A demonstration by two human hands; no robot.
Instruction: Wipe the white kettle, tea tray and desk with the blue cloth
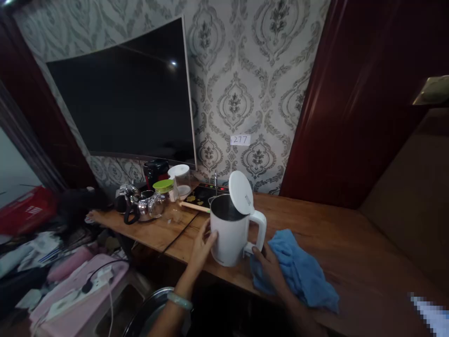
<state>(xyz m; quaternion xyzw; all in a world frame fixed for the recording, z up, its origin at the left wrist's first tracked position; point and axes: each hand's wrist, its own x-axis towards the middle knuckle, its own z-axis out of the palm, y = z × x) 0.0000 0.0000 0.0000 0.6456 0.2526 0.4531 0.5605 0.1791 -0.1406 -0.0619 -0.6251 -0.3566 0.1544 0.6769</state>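
A white electric kettle [228,236] stands upright near the table's front edge. Its round lid [241,193] is tipped up, showing the dark inside. My left hand [203,245] presses against the kettle's left side, thumb on the front and fingers around the wall. Low beside the handle [261,229], my right hand [269,267] is closed on part of a blue cloth [301,269], its thumb at the handle's lower end. Some of the right fingers are hidden. The rest of the cloth lies bunched on the table to the right.
Behind the kettle is an induction cooker [201,195]. Glass and metal pots [145,206], a green-lidded jug [164,187] and a clear white-lidded container [181,180] crowd the left. A power strip [82,290] lies on a pink stool [66,323]; a metal basin [150,309] sits below the edge.
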